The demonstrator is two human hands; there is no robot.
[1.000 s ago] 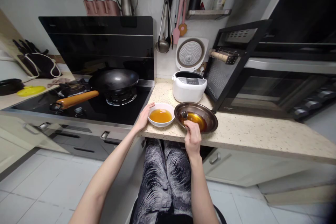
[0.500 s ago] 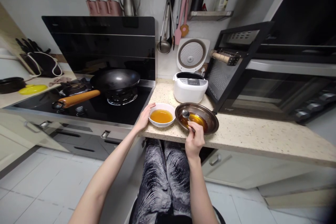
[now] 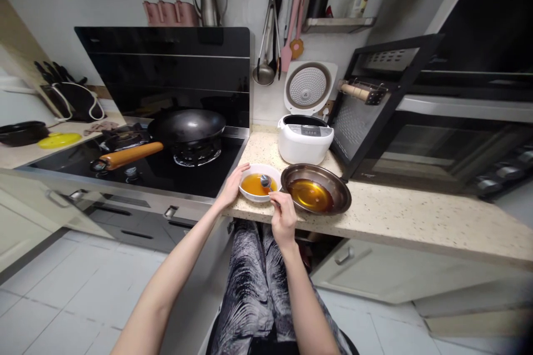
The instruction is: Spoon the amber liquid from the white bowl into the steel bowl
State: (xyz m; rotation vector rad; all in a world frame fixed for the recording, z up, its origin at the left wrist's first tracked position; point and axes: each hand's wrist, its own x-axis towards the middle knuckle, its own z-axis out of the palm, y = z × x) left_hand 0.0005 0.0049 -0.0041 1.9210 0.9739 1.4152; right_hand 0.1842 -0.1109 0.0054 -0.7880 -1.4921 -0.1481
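Observation:
A white bowl (image 3: 261, 197) of amber liquid sits at the counter's front edge. Curved around its left side and rim is my left hand (image 3: 231, 187), holding it. Closed on the handle of a metal spoon (image 3: 265, 181), my right hand (image 3: 285, 218) is at the bowl's right front. The spoon's head is over the amber liquid; whether it touches the surface I cannot tell. Just right of the bowl stands a dark metal basin (image 3: 342, 195), tilted in view, with more amber liquid (image 3: 310, 194) in its bottom.
Behind the bowls is a white rice cooker (image 3: 306, 141) with its lid raised. A wok (image 3: 187, 125) with a wooden handle (image 3: 135, 156) is on the stove to the left. An oven (image 3: 441, 147) and a black rack (image 3: 353, 108) stand at the right. Tongs (image 3: 270, 28) hang on the wall.
My right hand has carried the spoon leftward from over the metal basin to over the white bowl. My left hand stays at the bowl's left side. The whole view has shifted slightly.

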